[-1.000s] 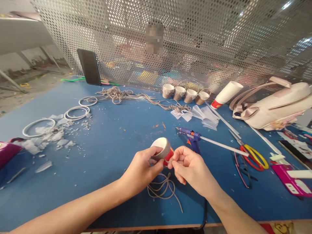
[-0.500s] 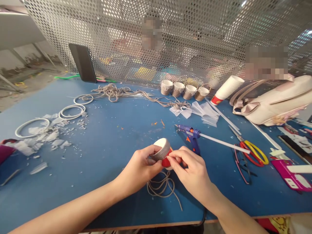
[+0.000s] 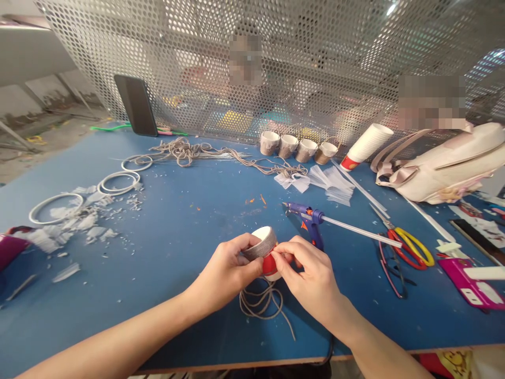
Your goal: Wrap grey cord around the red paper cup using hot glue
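Note:
A paper cup [image 3: 270, 265], red and white below and wound with grey cord round its upper part, is tilted in front of me. My left hand [image 3: 236, 266] is closed around the cup's left side. With thumb and forefinger pinched at the cup's right side, my right hand [image 3: 303, 266] grips what looks like the cord; the fingertips hide most of it. Loose loops of grey cord [image 3: 262, 305] lie on the table under the cup. Just beyond my right hand lies a blue glue gun [image 3: 311, 218] with a long glue stick in its back.
Several cord-wrapped cups [image 3: 270, 143] stand at the back beside a stack of paper cups [image 3: 366, 146]. Scissors [image 3: 412, 247], glasses [image 3: 392, 271] and a bag [image 3: 445, 163] are at right. White rings [image 3: 118, 183], scraps and a phone [image 3: 136, 105] lie or stand left. A perforated metal panel [image 3: 189, 63] borders the back.
The cup has tilted slightly, showing more of its red and white lower part. Both hands keep nearly the same place and grip. The view has shifted very slightly.

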A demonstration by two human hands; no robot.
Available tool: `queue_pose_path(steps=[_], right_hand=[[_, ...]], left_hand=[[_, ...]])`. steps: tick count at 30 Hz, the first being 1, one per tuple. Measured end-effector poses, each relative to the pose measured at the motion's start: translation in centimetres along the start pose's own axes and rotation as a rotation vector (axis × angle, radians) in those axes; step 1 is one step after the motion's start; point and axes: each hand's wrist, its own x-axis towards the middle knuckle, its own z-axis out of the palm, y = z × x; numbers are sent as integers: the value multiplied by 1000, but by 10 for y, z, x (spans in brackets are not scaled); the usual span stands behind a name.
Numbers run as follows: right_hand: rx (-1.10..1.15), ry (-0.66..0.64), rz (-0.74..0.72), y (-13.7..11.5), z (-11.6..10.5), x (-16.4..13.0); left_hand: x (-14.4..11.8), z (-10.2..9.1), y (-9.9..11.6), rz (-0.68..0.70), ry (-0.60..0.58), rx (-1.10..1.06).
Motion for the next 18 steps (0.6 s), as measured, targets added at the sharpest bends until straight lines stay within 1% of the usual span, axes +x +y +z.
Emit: queue_pose_path(steps=[4,9,13,18], right_hand=[[12,21,-15,-1,1,1],[2,22,-8,-2,2,2],[4,13,-1,-1,1,1],[17,-9,17,0,0,-1]], left_hand=[[0,0,2,4,24,76],[1,-1,0,10,21,111],[1,-2,-1,11,15,99],[0,0,-1,5,-7,34]])
